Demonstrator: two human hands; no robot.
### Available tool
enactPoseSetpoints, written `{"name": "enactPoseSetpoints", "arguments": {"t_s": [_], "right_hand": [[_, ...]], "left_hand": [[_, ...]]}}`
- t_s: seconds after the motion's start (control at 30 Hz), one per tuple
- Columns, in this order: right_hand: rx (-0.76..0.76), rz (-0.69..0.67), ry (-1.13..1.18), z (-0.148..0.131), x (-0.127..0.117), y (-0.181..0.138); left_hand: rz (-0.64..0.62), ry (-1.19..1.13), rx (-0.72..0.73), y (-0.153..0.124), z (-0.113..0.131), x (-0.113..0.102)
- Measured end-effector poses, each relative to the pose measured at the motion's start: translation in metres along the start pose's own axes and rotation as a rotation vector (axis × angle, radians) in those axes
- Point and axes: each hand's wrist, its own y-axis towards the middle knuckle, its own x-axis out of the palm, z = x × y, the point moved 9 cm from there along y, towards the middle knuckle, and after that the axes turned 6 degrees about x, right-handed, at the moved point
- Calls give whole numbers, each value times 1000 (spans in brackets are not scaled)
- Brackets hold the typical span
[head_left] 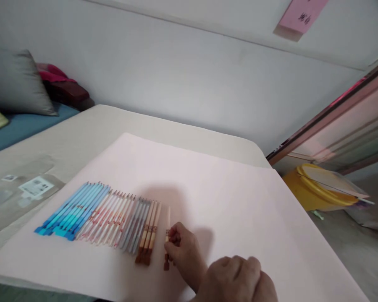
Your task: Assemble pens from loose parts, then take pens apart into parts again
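Observation:
My right hand (184,247) pinches a tan and brown pen (166,256) between thumb and fingers. That pen lies on the pale pink sheet (227,197), a little right of the row. A small brown bit shows under the hand, its kind unclear. My left hand (239,279) is a closed fist at the bottom, crossing in front of my right forearm; whatever it may hold is hidden. Side by side in the row lie several blue pens (78,205), several whitish pens with red marks (108,220), several grey pens (135,226) and three tan-brown pens (149,235).
The sheet covers part of a beige table (164,126) against a white wall (176,71). A grey cushion (15,82) rests on a blue seat at left. On the right, a yellow bin (302,191) stands on the floor. A printed label (36,186) lies at the table's left.

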Motion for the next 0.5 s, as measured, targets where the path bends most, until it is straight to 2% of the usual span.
{"name": "enactPoseSetpoints", "arguments": {"t_s": [0.07, 0.13, 0.3, 0.5], "right_hand": [[-39, -1, -47, -5, 10, 2], [-72, -5, -92, -10, 18, 4], [-168, 90, -286, -19, 21, 5], [-133, 70, -330, -13, 15, 5]], "left_hand": [[80, 132, 66, 2, 9, -11], [96, 197, 73, 4, 10, -17], [-51, 254, 51, 1, -2, -15], [-160, 209, 123, -8, -5, -18]]}}
